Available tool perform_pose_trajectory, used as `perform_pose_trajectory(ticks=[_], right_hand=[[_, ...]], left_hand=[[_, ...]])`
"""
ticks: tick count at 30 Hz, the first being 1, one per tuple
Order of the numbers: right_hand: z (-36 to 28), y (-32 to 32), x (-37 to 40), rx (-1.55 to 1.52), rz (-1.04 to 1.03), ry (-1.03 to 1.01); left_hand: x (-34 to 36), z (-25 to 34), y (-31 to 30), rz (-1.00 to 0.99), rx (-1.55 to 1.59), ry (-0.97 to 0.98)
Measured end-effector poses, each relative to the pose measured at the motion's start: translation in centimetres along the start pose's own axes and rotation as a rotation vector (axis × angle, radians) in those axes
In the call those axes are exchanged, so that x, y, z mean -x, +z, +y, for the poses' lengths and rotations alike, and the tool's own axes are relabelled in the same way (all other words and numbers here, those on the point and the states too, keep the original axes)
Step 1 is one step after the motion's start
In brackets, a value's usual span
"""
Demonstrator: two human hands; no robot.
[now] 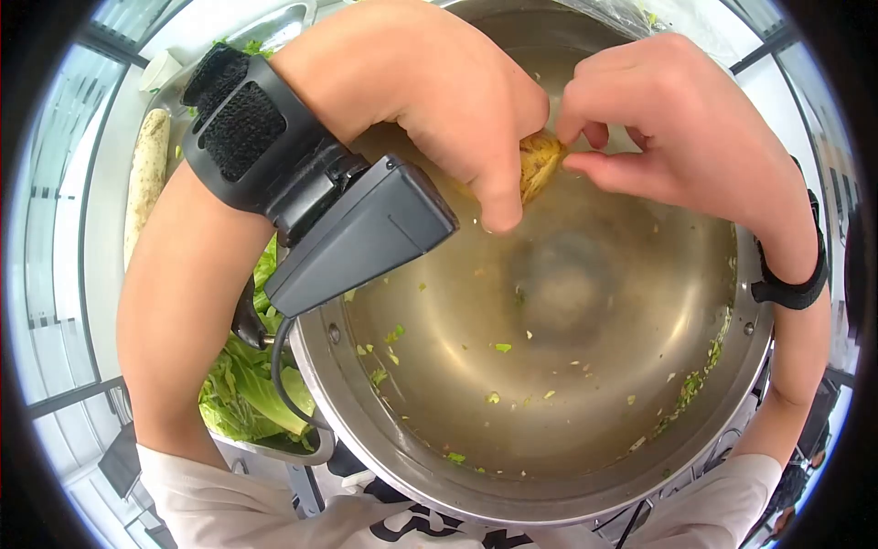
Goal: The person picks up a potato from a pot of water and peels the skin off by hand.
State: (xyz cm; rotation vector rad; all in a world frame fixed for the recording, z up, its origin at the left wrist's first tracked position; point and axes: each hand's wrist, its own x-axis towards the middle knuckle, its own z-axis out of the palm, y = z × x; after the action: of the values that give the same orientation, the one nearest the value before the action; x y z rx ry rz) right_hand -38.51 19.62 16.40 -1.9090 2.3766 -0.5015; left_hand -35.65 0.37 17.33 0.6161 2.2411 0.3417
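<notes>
A small yellow-brown vegetable piece (538,166) with a ridged, layered surface is held above the wide metal pot (315,366); its exact kind I cannot make out. My left hand (457,119) is closed around it, covering most of it. From the other side, the thumb and forefinger of my right hand (649,137) pinch at its right end. Cloudy water (567,366) fills the pot below both hands, with green and pale scraps floating mostly along the near edge.
Green leafy vegetables (251,389) lie in a metal tray (320,448) left of the pot. Farther left is a long white root (146,174). A black wrist-mounted device (366,238) on my left arm juts over the pot rim, its cable hanging down. Clear plastic (613,14) lies at the back.
</notes>
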Motion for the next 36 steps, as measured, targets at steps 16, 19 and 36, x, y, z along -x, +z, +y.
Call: perform_pose_trajectory(ticks=[16,19,36], right_hand=[[-2.0,0.8,-0.4,0.199,0.153,-0.106],[-2.7,0.1,-0.7,0.1,0.112,-0.002],[-0.1,0.6,-0.2,0.089,0.084,-0.097]], left_hand=[[-0.3,-1.1,0.4,0.022,0.04,0.087],[-0.2,-0.9,0.3,0.017,0.031,0.078],[-0.2,0.5,-0.6,-0.077,-0.067,-0.067]])
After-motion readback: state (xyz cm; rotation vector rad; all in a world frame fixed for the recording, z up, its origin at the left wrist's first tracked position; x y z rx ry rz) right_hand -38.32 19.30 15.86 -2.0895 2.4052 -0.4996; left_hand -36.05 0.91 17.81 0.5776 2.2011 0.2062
